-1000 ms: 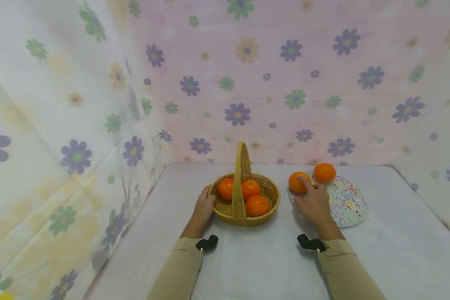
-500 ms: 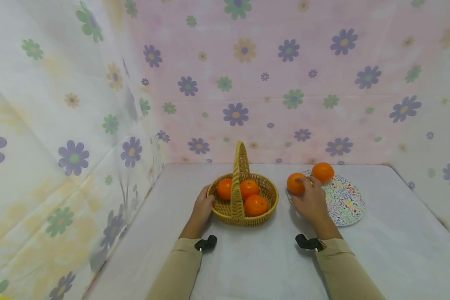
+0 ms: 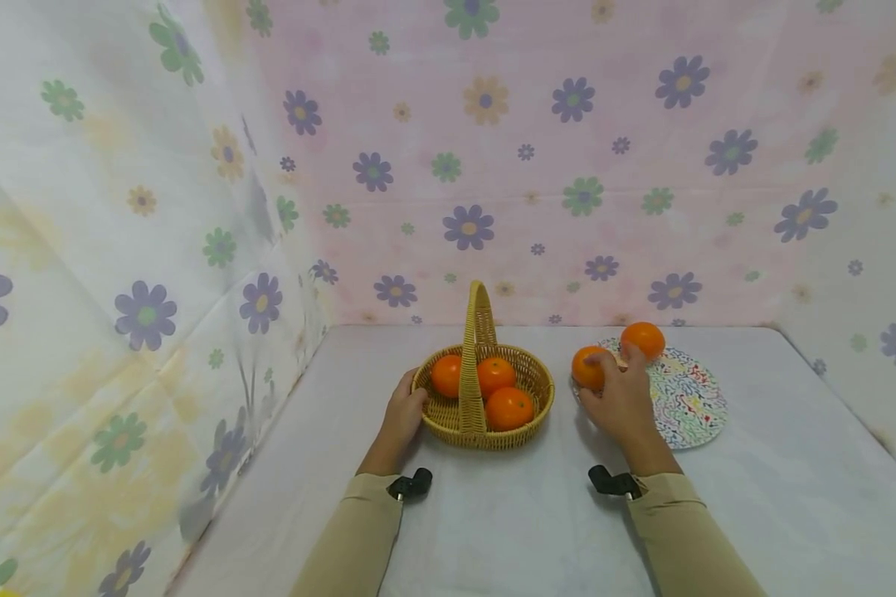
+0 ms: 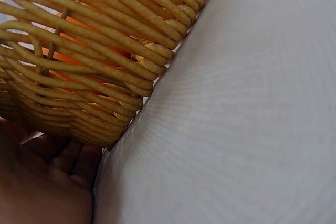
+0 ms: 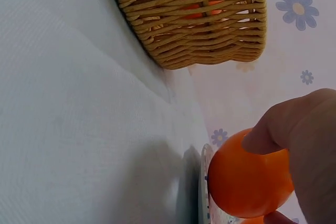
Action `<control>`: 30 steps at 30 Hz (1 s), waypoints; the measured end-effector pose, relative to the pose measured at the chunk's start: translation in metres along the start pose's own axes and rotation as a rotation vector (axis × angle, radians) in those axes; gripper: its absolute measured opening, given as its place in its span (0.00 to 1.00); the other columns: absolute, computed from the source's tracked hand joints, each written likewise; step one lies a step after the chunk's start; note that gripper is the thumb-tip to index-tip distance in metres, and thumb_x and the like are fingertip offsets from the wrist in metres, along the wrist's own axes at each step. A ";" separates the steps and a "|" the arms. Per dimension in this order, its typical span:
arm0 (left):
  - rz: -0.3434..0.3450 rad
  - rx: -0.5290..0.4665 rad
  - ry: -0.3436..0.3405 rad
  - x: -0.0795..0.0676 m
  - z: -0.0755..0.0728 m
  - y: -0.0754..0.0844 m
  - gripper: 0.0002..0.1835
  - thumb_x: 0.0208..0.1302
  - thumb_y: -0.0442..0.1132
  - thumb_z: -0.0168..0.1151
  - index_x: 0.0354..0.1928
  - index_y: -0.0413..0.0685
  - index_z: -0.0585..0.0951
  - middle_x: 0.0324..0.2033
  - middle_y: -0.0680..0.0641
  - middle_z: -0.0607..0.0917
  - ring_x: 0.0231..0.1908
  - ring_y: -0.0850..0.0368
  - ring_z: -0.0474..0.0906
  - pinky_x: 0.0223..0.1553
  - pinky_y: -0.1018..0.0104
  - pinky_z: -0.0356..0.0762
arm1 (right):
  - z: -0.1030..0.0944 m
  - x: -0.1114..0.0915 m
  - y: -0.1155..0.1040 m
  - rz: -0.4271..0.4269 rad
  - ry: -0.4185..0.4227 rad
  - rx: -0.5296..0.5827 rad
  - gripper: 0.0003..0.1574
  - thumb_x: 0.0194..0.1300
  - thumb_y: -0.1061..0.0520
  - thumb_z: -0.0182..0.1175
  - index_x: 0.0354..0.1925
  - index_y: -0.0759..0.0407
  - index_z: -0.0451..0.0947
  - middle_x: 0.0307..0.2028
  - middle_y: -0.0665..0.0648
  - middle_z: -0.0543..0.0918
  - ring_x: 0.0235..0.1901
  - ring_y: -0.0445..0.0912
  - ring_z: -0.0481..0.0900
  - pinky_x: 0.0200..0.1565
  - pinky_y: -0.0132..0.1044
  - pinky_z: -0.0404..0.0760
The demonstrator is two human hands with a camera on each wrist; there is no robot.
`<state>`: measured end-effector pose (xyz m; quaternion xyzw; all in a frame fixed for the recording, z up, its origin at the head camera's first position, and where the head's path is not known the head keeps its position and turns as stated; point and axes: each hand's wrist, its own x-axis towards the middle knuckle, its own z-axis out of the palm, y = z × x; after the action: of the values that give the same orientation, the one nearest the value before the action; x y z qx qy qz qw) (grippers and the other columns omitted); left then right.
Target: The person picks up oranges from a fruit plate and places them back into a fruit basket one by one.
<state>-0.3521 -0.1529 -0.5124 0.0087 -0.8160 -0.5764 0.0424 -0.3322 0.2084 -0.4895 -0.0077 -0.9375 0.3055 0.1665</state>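
My left hand (image 3: 406, 412) holds the left side of a wicker basket (image 3: 485, 442), thumb at the rim and fingers against the outside. In the left wrist view the fingers (image 4: 68, 156) lie under the basket's woven wall (image 4: 79, 87). Several oranges, one at the front (image 3: 510, 409), sit inside beneath the upright handle (image 3: 472, 390). Over the speckled plate (image 3: 690, 398), my right hand (image 3: 625, 402) pinches an orange (image 3: 586, 368) at the plate's left edge. The right wrist view has this orange (image 5: 247, 182) between thumb and finger. Another orange (image 3: 643, 341) rests at the plate's back edge.
A white cloth (image 3: 508, 522) covers the table. Flower-patterned fabric (image 3: 523, 166) hangs close behind it, and more fabric (image 3: 149, 381) stands along the left side. The basket and plate sit a small gap apart.
The view has shifted slightly. My right fingers have moved a little on the orange at the plate's left edge, which stays about where it was. My left hand still holds the basket.
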 end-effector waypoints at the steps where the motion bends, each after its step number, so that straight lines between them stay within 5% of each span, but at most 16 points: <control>1: -0.001 -0.001 0.000 0.000 0.000 0.000 0.33 0.65 0.39 0.48 0.74 0.50 0.69 0.74 0.45 0.71 0.75 0.46 0.64 0.76 0.42 0.60 | 0.000 0.000 0.000 -0.015 0.005 -0.023 0.31 0.61 0.54 0.69 0.60 0.54 0.73 0.78 0.71 0.51 0.69 0.77 0.59 0.68 0.73 0.64; 7: 0.003 -0.009 -0.001 0.000 0.000 0.001 0.33 0.64 0.38 0.49 0.74 0.49 0.69 0.74 0.45 0.71 0.76 0.46 0.64 0.76 0.42 0.59 | 0.002 0.000 0.004 -0.072 0.029 -0.113 0.33 0.59 0.54 0.70 0.62 0.56 0.72 0.72 0.71 0.64 0.65 0.74 0.63 0.62 0.70 0.65; 16: 0.002 0.000 -0.001 0.001 0.000 -0.002 0.33 0.64 0.38 0.49 0.74 0.49 0.69 0.74 0.44 0.71 0.76 0.45 0.64 0.76 0.41 0.59 | 0.001 -0.001 0.006 0.018 0.039 0.014 0.30 0.62 0.58 0.70 0.61 0.51 0.73 0.69 0.74 0.58 0.64 0.73 0.62 0.63 0.73 0.71; 23: -0.005 -0.013 -0.005 0.002 0.000 -0.002 0.33 0.64 0.38 0.49 0.74 0.50 0.69 0.74 0.45 0.71 0.76 0.45 0.63 0.76 0.41 0.59 | 0.005 -0.002 0.006 0.027 0.081 -0.073 0.35 0.63 0.51 0.72 0.64 0.53 0.71 0.68 0.72 0.67 0.60 0.73 0.64 0.57 0.68 0.70; 30: 0.001 -0.004 -0.004 0.000 -0.001 -0.002 0.33 0.64 0.39 0.49 0.74 0.50 0.69 0.74 0.45 0.71 0.76 0.45 0.63 0.76 0.41 0.59 | 0.000 -0.002 -0.001 0.023 0.124 -0.015 0.37 0.62 0.50 0.73 0.65 0.53 0.71 0.66 0.69 0.68 0.62 0.69 0.63 0.61 0.68 0.70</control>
<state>-0.3523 -0.1546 -0.5136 0.0072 -0.8148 -0.5782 0.0412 -0.3307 0.2069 -0.4895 -0.0384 -0.9276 0.2990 0.2205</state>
